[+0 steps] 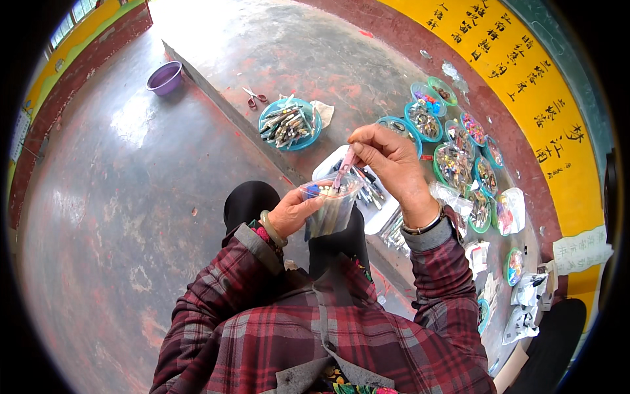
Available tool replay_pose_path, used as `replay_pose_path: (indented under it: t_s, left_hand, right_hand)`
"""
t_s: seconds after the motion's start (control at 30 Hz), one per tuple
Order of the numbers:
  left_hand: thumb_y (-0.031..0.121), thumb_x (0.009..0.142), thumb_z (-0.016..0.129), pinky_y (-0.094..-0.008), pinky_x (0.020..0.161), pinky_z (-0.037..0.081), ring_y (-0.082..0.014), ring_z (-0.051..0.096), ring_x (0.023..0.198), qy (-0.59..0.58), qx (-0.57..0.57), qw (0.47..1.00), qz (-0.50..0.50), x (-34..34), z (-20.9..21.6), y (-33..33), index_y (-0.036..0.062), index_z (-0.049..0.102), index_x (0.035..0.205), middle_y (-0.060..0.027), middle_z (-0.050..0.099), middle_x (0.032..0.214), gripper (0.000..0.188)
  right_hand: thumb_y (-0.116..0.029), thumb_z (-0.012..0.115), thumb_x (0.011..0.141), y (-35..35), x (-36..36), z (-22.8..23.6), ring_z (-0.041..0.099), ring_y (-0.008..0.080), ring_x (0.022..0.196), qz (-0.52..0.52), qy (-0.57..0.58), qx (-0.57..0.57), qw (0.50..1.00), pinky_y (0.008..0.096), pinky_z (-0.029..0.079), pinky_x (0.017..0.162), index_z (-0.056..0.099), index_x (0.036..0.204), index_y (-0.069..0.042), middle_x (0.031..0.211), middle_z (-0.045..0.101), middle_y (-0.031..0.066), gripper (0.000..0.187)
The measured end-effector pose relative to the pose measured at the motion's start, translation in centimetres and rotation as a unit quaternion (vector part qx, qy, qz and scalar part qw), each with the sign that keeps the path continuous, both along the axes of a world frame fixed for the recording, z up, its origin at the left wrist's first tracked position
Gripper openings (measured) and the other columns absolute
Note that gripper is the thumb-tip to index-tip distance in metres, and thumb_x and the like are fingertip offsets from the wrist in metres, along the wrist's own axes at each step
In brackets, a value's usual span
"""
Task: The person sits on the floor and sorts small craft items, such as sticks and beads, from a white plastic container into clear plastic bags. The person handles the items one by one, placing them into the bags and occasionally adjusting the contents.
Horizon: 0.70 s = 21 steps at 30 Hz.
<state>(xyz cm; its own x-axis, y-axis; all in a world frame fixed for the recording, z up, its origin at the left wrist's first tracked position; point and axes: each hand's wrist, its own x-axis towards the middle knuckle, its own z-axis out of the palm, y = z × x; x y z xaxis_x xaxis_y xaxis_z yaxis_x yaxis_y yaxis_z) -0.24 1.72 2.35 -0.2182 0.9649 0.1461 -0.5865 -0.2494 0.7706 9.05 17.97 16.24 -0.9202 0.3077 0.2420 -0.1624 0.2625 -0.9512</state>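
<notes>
My left hand (293, 212) is closed around the side of a clear plastic container (323, 224) in front of my knees; whether it is a stiff cup or a bag I cannot tell. Several pen-like sticks stand upright inside, and something blue shows near the rim. Above its mouth, my right hand (394, 161) pinches the top of a slim pink pen-like item (344, 165), whose lower end reaches the opening. Just beyond, partly hidden by my right hand and the container, lies a white tray (374, 226) with several pens.
A blue basket (314, 141) full of pens stands ahead, with scissors (254, 100) beside it. Several round baskets (453, 167) of small goods crowd the right, near white plastic bags (523, 322). A purple basin (164, 79) sits far left. A floor step (216, 102) runs diagonally.
</notes>
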Motion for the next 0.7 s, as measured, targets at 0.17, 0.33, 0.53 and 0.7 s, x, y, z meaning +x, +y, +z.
replay_pose_path:
  t_s: [0.17,0.33,0.53,0.7]
  left_hand:
    - [0.019,0.094,0.051,-0.0283,0.094,0.04,-0.0121,0.052,0.106,0.006,-0.007,1.0,0.017,0.1,-0.3,0.1,-0.0009,0.042,0.131,-0.0056,0.055,0.119,0.043]
    - [0.019,0.094,0.051,-0.0284,0.093,0.041,-0.0117,0.052,0.105,0.012,-0.015,1.0,0.023,0.0,-0.8,0.1,-0.0001,0.042,0.131,-0.0041,0.055,0.117,0.042]
    - [0.018,0.094,0.05,-0.0302,0.094,0.04,-0.0133,0.052,0.106,0.002,-0.02,0.999,0.028,0.1,-0.9,0.0,0.0003,0.045,0.128,-0.0046,0.054,0.118,0.039]
    - [0.016,0.094,0.049,-0.0335,0.097,0.038,-0.0164,0.052,0.11,0.0,-0.027,0.999,0.032,0.0,-0.9,0.0,-0.0006,0.048,0.125,-0.0065,0.054,0.12,0.035]
  right_hand:
    - [0.0,0.056,0.085,-0.3,-0.2,-1.1,0.058,0.0073,0.074,0.031,-0.051,0.011,0.998,0.0224,0.046,0.066,0.062,0.092,0.001,0.077,0.061,0.002,0.009]
    - [-0.003,0.059,0.083,-0.6,-0.1,-3.0,0.06,0.008,0.074,0.031,-0.079,0.03,0.996,0.0233,0.047,0.066,0.063,0.089,0.001,0.076,0.062,0.0025,0.008]
    - [-0.004,0.06,0.082,-1.0,0.1,-3.5,0.06,0.0099,0.073,0.012,-0.088,0.104,0.991,0.0237,0.047,0.067,0.064,0.089,0.001,0.078,0.064,0.0035,0.009]
    - [-0.005,0.061,0.082,-1.1,0.3,-3.9,0.06,0.0099,0.075,0.017,-0.063,0.01,0.998,0.0238,0.047,0.068,0.065,0.089,0.002,0.08,0.065,0.0041,0.01]
